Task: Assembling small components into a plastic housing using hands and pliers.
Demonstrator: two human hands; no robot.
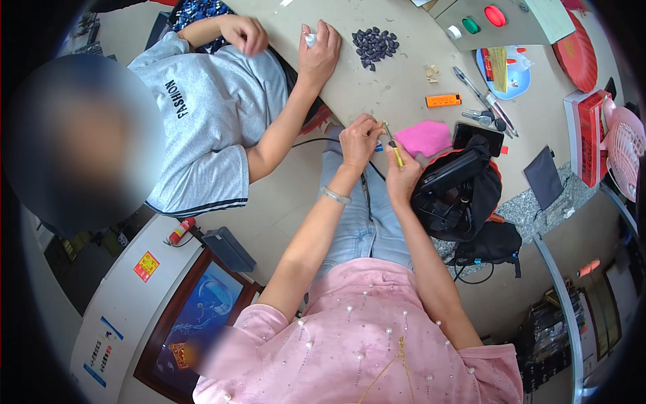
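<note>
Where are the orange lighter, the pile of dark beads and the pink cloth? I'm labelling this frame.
orange lighter point(443, 100), head view, middle of its body.
pile of dark beads point(375, 46), head view, pile's centre.
pink cloth point(424, 138), head view, its middle.

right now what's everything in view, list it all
small dark pieces: one pile, black, table top centre
lighter: one, orange, mid table
cloth: one, pink, table edge by the hands
pens: a few, grey, right of the lighter
dish: one, blue, upper right
bag: one, black, at the table edge
fan: one, pink, far right
co-worker's hand: on the table, holding a small white thing
left hand: pinching a small part
right hand: holding a yellow-handled tool
</note>
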